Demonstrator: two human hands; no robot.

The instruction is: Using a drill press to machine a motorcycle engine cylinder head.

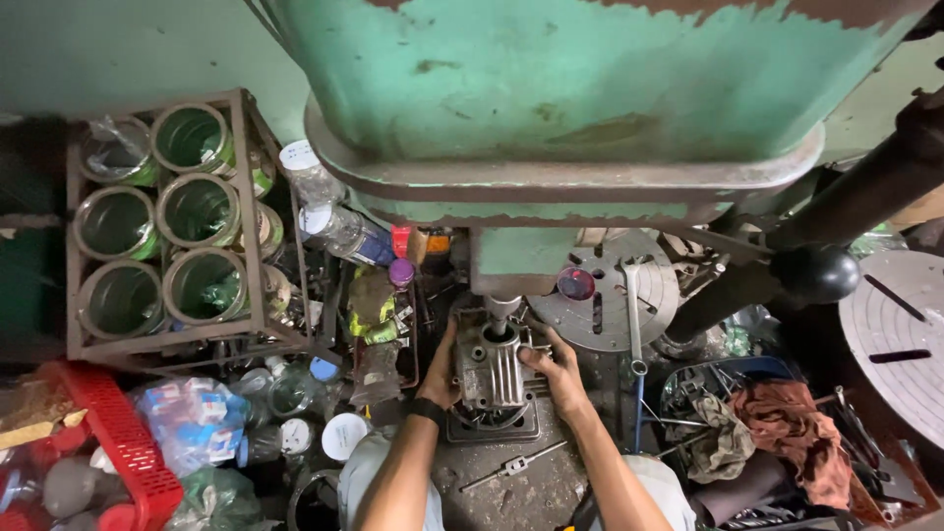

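Both hands, left hand (440, 369) and right hand (559, 372), clamp the finned metal casting (489, 369) under the drill spindle (499, 313), clutter crowding both sides.

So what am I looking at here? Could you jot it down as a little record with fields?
Setting: cluttered workshop, seen from above
Machine: green drill press, spindle over the part
Held part: grey finned metal casting
Left hand: grips the casting's left side
Right hand: grips its right side
Nearby left: metal rack of green cans, red basket
Nearby right: reddish rag, round slotted plates
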